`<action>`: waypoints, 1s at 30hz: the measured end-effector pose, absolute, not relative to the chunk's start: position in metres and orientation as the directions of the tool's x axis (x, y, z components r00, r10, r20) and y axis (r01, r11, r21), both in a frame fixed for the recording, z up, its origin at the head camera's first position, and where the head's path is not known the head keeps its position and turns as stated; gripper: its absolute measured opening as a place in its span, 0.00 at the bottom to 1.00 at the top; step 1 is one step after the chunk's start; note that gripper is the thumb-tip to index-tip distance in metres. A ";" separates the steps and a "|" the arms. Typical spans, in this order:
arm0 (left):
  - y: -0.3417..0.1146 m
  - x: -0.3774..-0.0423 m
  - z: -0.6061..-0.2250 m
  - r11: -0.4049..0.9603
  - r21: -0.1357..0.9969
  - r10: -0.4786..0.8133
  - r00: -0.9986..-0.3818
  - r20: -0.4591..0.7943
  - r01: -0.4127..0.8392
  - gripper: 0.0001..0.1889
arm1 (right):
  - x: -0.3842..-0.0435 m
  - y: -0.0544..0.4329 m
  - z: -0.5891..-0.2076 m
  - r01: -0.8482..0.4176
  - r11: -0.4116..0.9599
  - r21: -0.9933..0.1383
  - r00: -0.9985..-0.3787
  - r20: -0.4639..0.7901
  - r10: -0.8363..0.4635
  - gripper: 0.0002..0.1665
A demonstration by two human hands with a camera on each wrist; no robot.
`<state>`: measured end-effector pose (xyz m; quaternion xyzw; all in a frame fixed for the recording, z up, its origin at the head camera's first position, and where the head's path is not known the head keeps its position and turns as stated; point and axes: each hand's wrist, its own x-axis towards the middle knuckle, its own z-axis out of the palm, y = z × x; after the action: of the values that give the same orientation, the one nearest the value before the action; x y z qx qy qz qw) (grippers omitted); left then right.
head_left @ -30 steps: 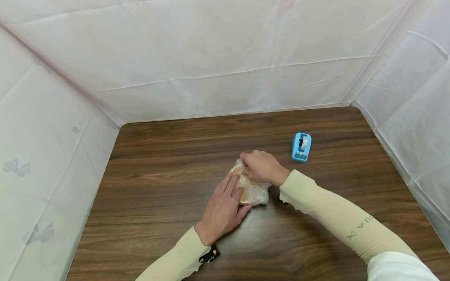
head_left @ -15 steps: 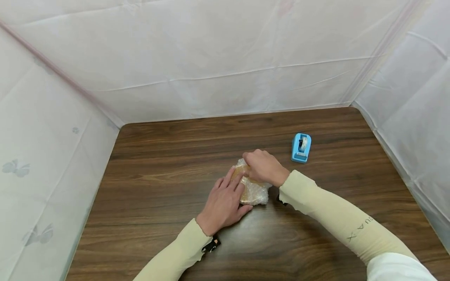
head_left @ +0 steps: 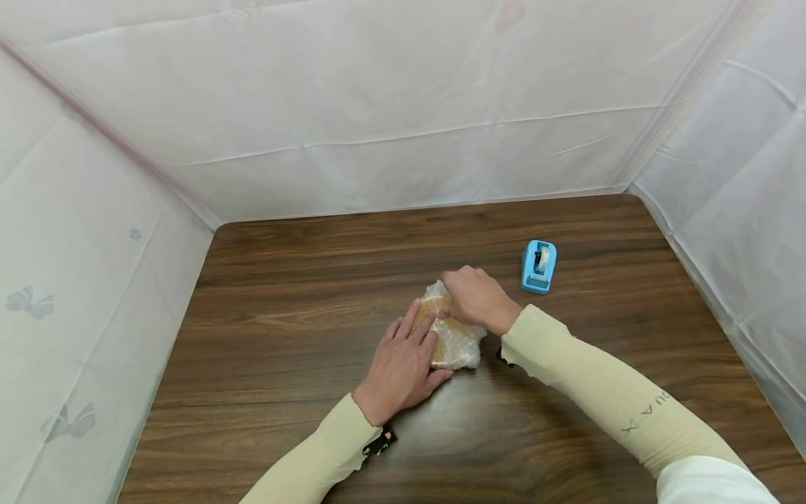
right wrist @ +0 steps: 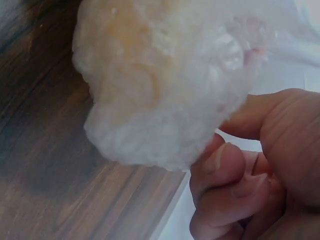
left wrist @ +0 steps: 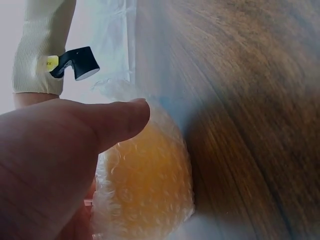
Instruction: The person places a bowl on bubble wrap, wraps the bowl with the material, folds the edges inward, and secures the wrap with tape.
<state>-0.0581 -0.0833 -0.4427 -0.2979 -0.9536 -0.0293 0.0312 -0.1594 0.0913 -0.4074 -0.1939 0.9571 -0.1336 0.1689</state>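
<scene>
A small packet of bubble wrap [head_left: 458,347] lies mid-table around something flat and yellow-orange, whose kind the plastic hides. From the left, my left hand [head_left: 398,367] rests on it, fingers straight across its top and thumb along its near edge. In the left wrist view the thumb [left wrist: 120,119] lies over the bubbled side. At the packet's far right, my right hand [head_left: 477,299] is curled and pinches the wrap. The right wrist view shows that thumb [right wrist: 250,117] and bent fingers at the edge of the wrap [right wrist: 150,135].
A light blue tape dispenser [head_left: 538,267] with a roll in it stands beyond my right hand, toward the back right. The brown wooden table [head_left: 283,294] meets white sheeting [head_left: 390,105] at its back and sides.
The right hand has shifted slightly right, showing more of the packet's far corner. My left fingers have moved a little farther up and spread over the packet. The tape dispenser has stayed put.
</scene>
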 end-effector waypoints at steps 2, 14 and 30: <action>-0.083 -0.058 -0.443 0.822 0.036 0.564 -0.821 0.086 0.569 0.31 | -0.162 0.093 -0.407 -0.326 0.881 -0.344 -0.855 -0.289 -0.430 0.27; -0.081 -0.056 -0.445 0.823 0.034 0.562 -0.821 0.100 0.567 0.29 | -0.174 0.100 -0.403 -0.244 0.898 -0.366 -0.835 -0.392 -0.386 0.09; -0.081 -0.061 -0.442 0.814 0.063 0.565 -0.813 0.141 0.577 0.31 | -0.175 0.105 -0.413 -0.200 0.895 -0.399 -0.842 -0.397 -0.365 0.06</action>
<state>-0.0611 -0.0814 -0.4420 -0.3005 -0.9506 -0.0513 0.0580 -0.1748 0.1046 -0.4125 -0.1498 0.9438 -0.1734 0.2381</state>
